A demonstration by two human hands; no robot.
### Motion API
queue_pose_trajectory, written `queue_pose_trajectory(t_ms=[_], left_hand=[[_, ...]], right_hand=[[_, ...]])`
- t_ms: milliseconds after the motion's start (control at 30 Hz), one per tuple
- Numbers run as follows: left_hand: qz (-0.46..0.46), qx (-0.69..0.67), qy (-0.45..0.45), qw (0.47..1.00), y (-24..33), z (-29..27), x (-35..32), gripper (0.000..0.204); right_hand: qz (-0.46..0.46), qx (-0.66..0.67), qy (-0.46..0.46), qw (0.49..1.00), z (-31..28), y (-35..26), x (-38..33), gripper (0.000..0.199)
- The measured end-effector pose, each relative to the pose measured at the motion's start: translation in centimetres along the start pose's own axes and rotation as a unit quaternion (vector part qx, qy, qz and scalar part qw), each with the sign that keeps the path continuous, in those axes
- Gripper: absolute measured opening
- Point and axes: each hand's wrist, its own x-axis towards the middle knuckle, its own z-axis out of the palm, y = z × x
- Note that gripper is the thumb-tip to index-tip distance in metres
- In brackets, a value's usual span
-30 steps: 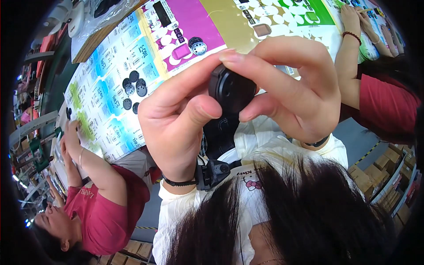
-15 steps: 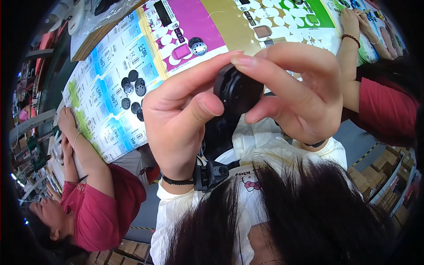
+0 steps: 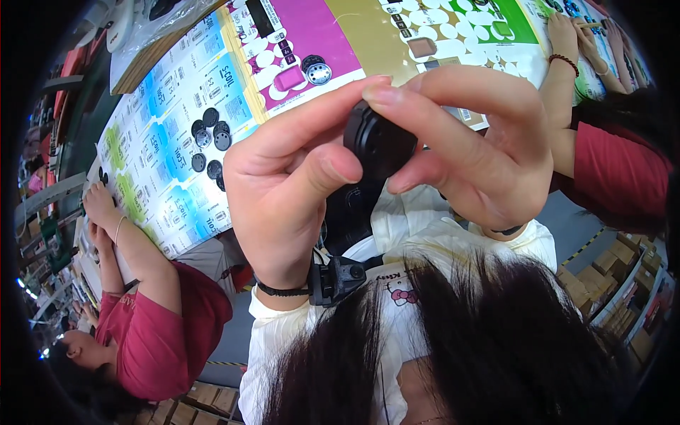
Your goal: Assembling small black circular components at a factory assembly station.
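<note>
Here you are with one black round part [image 3: 386, 149] raised above the table's edge, its stepped rim toward your left. Your left hand [image 3: 276, 195] pinches that side between thumb and forefinger; your right hand [image 3: 492, 149] clamps the top and lower right with its own thumb and finger. Edge-only contact probably keeps the face uncovered, and the two-sided hold looks meant to steady it. Now the count: over on the blue-and-white printed sheet [image 3: 166, 156], about eight black discs [image 3: 199, 162], some overlapping, and by the magenta panel [image 3: 322, 35], two more, one silver-faced disc [image 3: 318, 74] beside one black.
</note>
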Motion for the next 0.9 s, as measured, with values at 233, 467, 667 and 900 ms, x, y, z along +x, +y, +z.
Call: queue_pose_trajectory(t_ms=[233,467,667,900], left_hand=[[0.077,0.105,0.061,0.99,0.2,1.2,-0.9,0.043],[0.13,0.18,0.141,0.965,-1.2,2.6,-0.5,0.023],[0.238,0.281,0.191,0.91,-2.8,2.1,0.0,0.016],[0.059,0.093,0.177,0.978,-3.4,-0.8,1.3,0.017]], right_hand=[[0.016,-0.074,-0.006,0.997,0.2,0.1,-0.5,0.04],[0.013,-0.058,0.023,0.998,1.1,0.6,-1.4,0.033],[0.376,0.297,0.07,0.875,2.6,-1.1,-1.6,0.022],[0.435,0.278,0.002,0.856,4.2,1.5,-1.8,0.022]])
